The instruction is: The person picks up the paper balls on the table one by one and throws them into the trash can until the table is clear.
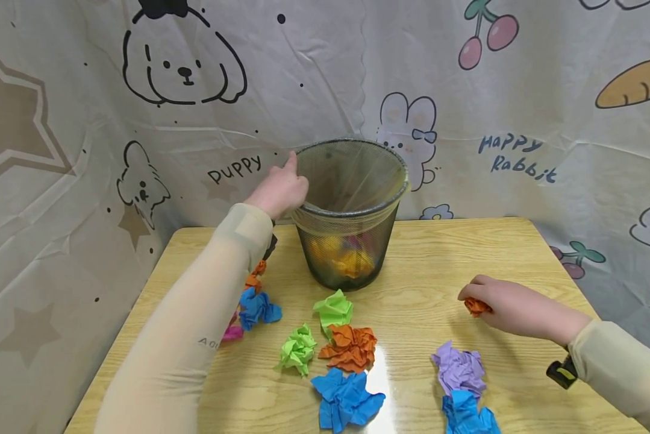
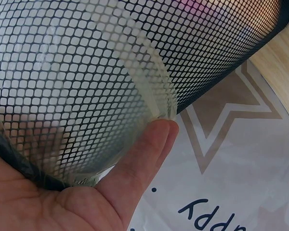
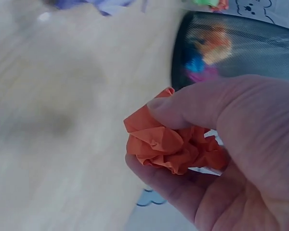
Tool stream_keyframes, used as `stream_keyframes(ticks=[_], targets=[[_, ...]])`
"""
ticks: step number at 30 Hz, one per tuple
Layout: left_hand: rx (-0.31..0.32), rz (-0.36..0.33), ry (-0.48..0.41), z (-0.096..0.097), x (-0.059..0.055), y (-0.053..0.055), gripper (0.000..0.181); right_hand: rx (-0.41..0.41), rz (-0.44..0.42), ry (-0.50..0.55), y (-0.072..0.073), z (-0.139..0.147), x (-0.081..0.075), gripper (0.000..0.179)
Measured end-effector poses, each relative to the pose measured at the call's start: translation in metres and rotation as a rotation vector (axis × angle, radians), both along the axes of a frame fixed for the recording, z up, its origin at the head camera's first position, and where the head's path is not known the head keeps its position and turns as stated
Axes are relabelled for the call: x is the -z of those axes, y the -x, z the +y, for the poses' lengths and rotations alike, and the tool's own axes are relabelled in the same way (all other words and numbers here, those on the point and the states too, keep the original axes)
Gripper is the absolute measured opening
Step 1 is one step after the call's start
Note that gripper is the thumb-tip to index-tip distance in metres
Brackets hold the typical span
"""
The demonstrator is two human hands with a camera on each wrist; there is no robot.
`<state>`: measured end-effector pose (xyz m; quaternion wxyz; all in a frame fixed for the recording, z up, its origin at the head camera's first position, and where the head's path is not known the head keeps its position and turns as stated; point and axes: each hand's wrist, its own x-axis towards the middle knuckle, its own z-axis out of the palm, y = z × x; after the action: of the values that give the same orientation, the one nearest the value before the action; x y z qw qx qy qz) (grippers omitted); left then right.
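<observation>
Pinching a crumpled orange paper (image 1: 476,307) at four o'clock from the mesh bin (image 1: 352,214), the right hand (image 1: 509,307) hovers over the table (image 1: 438,256), purple paper (image 1: 460,369) at its seven o'clock, while the left hand (image 1: 282,190) grips the bin's nine-o'clock rim.

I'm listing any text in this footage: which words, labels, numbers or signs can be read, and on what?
"PUPPY": on the patterned cloth, left of the bin in the head view.
"HaPPy Rabbit": on the same cloth, right of the bin.
"AO", then a partial character: on the left sleeve; the rest cannot be read.
</observation>
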<state>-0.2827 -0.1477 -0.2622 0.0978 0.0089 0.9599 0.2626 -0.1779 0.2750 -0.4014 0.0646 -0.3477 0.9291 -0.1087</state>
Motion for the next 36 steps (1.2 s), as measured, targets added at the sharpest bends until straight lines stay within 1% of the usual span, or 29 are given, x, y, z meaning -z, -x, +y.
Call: stream_keyframes(ticks=[6,8,13,19,23,27,31,36], targets=[[0.000,-0.003,0.002,-0.001,0.000,0.000,0.072,-0.009,0.071,0.006,0.006,-0.004,-0.022,0.036],[0.007,0.008,0.015,-0.001,0.000,0.001,0.072,-0.022,0.096,0.003,0.008,-0.005,-0.028,0.036],[0.010,0.017,0.034,0.000,0.002,0.004,0.072,-0.043,0.153,0.000,0.010,-0.007,-0.042,0.030],[0.002,0.007,0.034,0.000,0.003,0.005,0.072,-0.027,0.198,-0.018,0.014,-0.008,-0.064,0.027],[0.002,0.011,0.036,0.000,0.003,0.005,0.072,-0.012,0.212,-0.027,0.018,-0.010,-0.083,0.030],[0.008,0.018,0.039,-0.001,0.003,0.004,0.072,0.002,0.251,-0.030,0.023,-0.011,-0.100,0.033],[0.008,0.013,0.041,0.000,0.001,0.003,0.072,0.013,0.285,-0.034,0.027,-0.013,-0.114,0.037],[0.011,0.010,0.038,-0.001,-0.001,0.001,0.072,0.024,0.299,-0.019,0.033,-0.016,-0.131,0.041]])
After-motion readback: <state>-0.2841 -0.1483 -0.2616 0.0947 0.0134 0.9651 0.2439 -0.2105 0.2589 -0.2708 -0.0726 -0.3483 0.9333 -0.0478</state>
